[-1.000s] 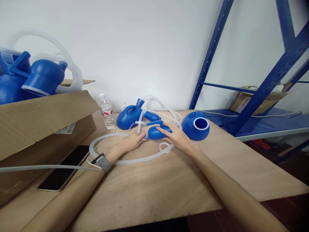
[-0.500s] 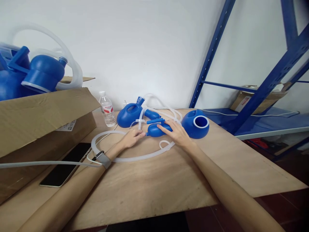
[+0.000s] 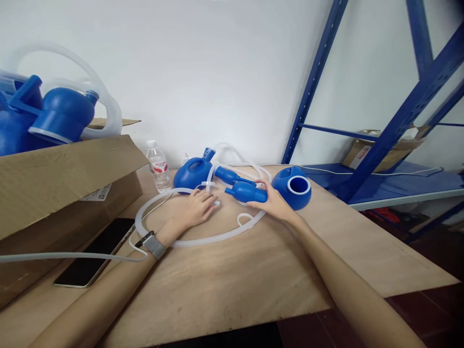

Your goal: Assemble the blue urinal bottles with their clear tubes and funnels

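My right hand [image 3: 273,200] is closed around the wide end of a blue plastic urinal head [image 3: 248,192], whose narrow nozzle points left. My left hand [image 3: 198,208] curls over a clear hose, its whitish end [image 3: 216,203] poking out by the fingertips, apart from the nozzle. The rest of the hose [image 3: 213,239] loops over the table below the hands. Behind them lie a blue urinal bottle with a handle [image 3: 191,175] and a second blue head [image 3: 225,174]. Right of my right hand, another blue bottle [image 3: 290,188] lies with its round white-rimmed mouth toward me.
At left, an open cardboard box [image 3: 68,181] holds more blue urinals [image 3: 67,113] and hose. A water bottle [image 3: 158,166] and a phone [image 3: 94,252] are near it. A white cable [image 3: 72,256] crosses my left forearm. Blue metal shelving [image 3: 380,186] stands right of the wooden table [image 3: 232,290].
My right hand has turned the blue head and shifted it right, away from my left hand. The left hand has rolled palm-down over the hose end. The view has shifted slightly.
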`<state>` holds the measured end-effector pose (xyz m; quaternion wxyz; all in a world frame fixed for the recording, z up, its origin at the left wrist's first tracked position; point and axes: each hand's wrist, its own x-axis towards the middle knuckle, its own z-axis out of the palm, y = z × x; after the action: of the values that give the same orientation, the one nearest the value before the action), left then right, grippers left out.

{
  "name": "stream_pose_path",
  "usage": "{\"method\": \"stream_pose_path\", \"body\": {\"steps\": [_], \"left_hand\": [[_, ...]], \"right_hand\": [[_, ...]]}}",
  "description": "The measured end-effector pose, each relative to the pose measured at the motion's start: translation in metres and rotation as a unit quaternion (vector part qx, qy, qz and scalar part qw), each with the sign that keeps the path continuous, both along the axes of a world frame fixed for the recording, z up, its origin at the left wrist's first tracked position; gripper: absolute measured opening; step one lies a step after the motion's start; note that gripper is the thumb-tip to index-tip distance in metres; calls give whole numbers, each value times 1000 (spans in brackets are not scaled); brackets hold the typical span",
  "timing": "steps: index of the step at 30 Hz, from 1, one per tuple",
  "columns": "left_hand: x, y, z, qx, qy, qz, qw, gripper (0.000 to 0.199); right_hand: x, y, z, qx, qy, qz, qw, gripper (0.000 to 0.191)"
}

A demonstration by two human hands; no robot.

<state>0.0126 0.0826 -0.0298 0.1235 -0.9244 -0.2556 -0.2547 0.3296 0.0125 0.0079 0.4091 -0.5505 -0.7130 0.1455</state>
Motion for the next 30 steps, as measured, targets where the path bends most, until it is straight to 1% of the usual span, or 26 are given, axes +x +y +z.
{"method": "stream_pose_path", "body": {"steps": [2,4,6,8,10,12,14,16,17,18,19,21,23,25,28,30], "left_hand": [[4,-2,-1,-20,7,-6,1000,38],[6,-4,1,-50,15,-16,999,42],[6,-7,9,-80,18,-17,996,49],[8,-10,21,-107,23,-2,994,58],[14,-18,35,-136,55,34,989,60],[24,-31,47,-155,112,79,978,50],[38,-48,56,-140,151,101,973,42],[54,-65,61,-98,155,114,976,39],[62,-72,62,-77,155,107,979,38],[70,-78,61,-68,155,83,982,38],[78,-81,60,-79,154,47,984,39],[90,-80,55,-138,151,-18,979,39],[98,-74,50,-200,154,-60,966,40],[100,-66,46,-231,153,-87,957,40],[94,-59,44,-235,129,-115,957,40],[86,-57,45,-235,125,-118,957,43]], "right_hand": [[-4,2,-3,18,47,4,999,81],[-10,5,-6,31,101,22,994,74],[-16,6,-7,26,167,37,985,71],[-21,6,-8,9,246,37,969,75],[-25,7,-10,-8,333,24,943,83],[-28,7,-12,-24,420,10,907,87],[-30,7,-13,-44,496,0,867,83],[-31,7,-14,-70,552,1,831,74],[-31,7,-14,-83,569,9,818,69],[-31,6,-14,-96,580,22,809,63],[-31,5,-13,-107,586,36,802,57],[-30,2,-11,-129,591,59,794,47],[-28,0,-8,-148,593,65,789,39],[-27,-2,-6,-161,593,66,786,33],[-25,-3,-4,-174,586,76,787,29],[-25,-2,-5,-173,573,83,796,30]]}}
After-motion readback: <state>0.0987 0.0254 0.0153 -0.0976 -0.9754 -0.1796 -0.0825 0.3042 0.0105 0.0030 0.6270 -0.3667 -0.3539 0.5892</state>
